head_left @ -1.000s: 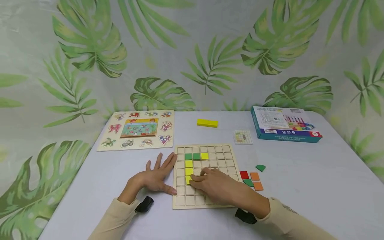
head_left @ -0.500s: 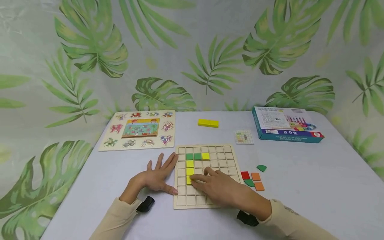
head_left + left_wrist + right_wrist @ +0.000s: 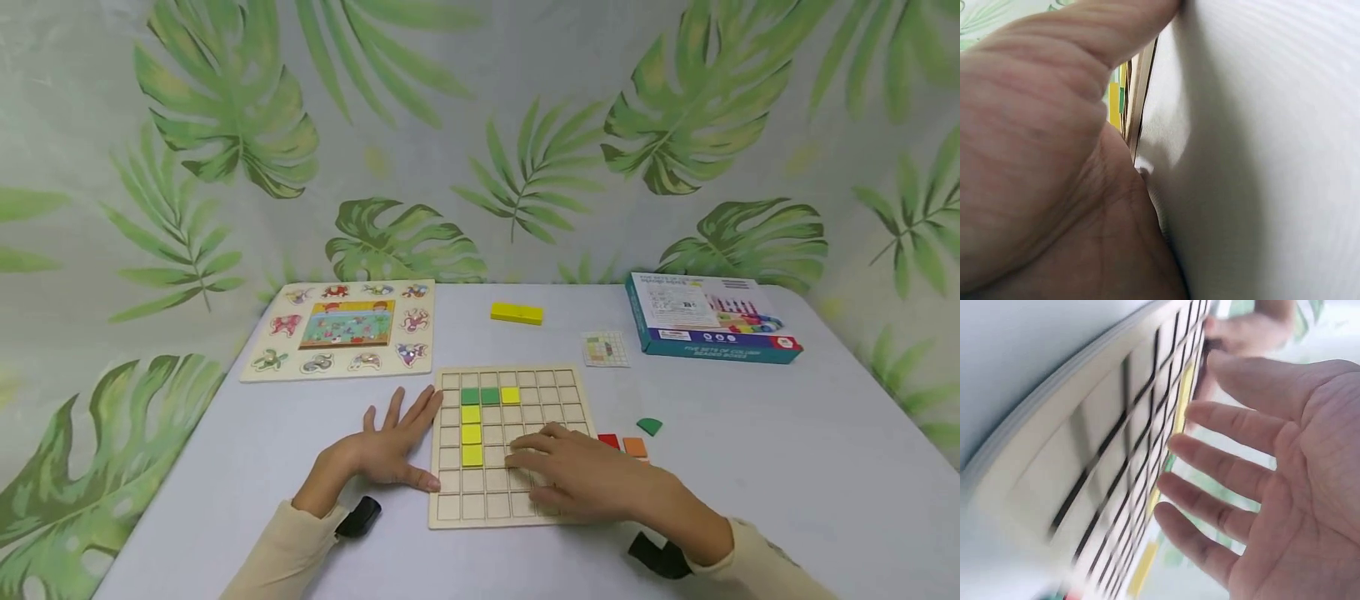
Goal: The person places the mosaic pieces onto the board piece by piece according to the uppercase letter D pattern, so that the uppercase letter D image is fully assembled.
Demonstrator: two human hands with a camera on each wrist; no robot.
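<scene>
With the left hand (image 3: pixel 386 450) flat, fingers spread, bracing the grid board's (image 3: pixel 512 504) left edge on the counter (image 3: pixel 750 467), we judge the empty right hand (image 3: pixel 581 475), fingers loosely apart over the board, should approach the loose tiles (image 3: pixel 634 447) without nudging the 3 yellow tiles (image 3: pixel 472 434).

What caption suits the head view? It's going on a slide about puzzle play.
Left hand flat beside a wooden grid board with yellow and green tiles; right hand open above its squares.
</scene>
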